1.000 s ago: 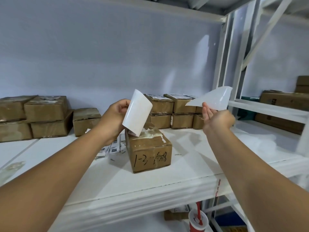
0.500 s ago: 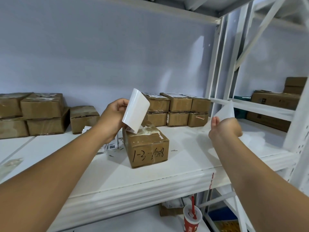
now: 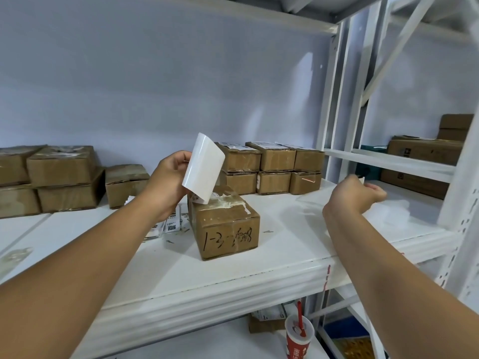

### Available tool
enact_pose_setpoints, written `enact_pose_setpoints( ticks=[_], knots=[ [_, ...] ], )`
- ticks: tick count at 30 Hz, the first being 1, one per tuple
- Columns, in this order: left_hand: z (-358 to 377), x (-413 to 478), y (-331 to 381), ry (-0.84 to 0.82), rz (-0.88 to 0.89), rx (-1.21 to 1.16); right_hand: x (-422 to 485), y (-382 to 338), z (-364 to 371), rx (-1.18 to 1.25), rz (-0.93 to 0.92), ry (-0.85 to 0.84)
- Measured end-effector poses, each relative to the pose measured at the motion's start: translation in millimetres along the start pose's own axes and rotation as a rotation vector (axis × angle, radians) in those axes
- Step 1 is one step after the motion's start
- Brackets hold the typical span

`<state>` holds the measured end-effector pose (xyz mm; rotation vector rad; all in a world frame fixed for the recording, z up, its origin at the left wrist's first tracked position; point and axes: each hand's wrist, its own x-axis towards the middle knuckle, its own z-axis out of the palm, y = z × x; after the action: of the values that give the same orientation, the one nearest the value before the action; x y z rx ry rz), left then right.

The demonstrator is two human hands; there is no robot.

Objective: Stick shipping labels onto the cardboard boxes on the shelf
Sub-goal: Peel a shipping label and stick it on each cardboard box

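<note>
My left hand (image 3: pixel 168 182) pinches a curled white shipping label (image 3: pixel 203 168) by its left edge. The label's lower end hangs just above the back of a taped cardboard box (image 3: pixel 228 229) with black handwriting on its front. This box stands alone near the middle of the white shelf (image 3: pixel 233 275). My right hand (image 3: pixel 355 195) is low over the shelf to the right, its fingers curled round a thin, blurred backing sheet (image 3: pixel 311 196). Beside that hand lies a heap of used backing sheets (image 3: pixel 388 211).
Labelled boxes (image 3: pixel 269 167) are stacked in two rows at the back. More boxes (image 3: pixel 62 177) sit at the far left. Loose printed labels (image 3: pixel 171 224) lie left of the middle box. White shelf posts (image 3: pixel 334 125) rise on the right. A red paper cup (image 3: pixel 299 338) stands below.
My right hand has carried the backing sheet down and to the right, to just above the shelf. My left hand still holds the label over the box.
</note>
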<state>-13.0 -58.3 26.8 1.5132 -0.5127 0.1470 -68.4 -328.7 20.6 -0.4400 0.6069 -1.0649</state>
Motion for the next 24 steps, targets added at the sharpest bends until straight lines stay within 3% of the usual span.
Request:
enact_pose_setpoints(
  ticks=[2,5,8,13,18,21,24],
  knots=[
    [1,-1,1,0.000,0.000,-0.001,-5,7,-3,-0.235,-0.097,-0.081],
    [2,-2,2,0.005,0.000,0.018,-26,17,4,-0.357,-0.226,-0.254],
    [3,1,1,0.079,0.044,0.079,-56,22,22,-0.442,-0.276,-0.617],
    [3,-3,5,0.214,0.321,0.403,-109,22,49,-0.760,-0.084,-1.192],
    [2,-4,3,0.257,0.387,0.544,-122,31,60,-0.993,0.105,-1.358],
    [3,-3,5,0.255,0.410,0.523,-119,37,60,-0.925,0.269,-1.419],
    [4,-4,7,0.242,0.435,0.516,-113,44,59,-0.812,0.286,-1.395]
  ],
)
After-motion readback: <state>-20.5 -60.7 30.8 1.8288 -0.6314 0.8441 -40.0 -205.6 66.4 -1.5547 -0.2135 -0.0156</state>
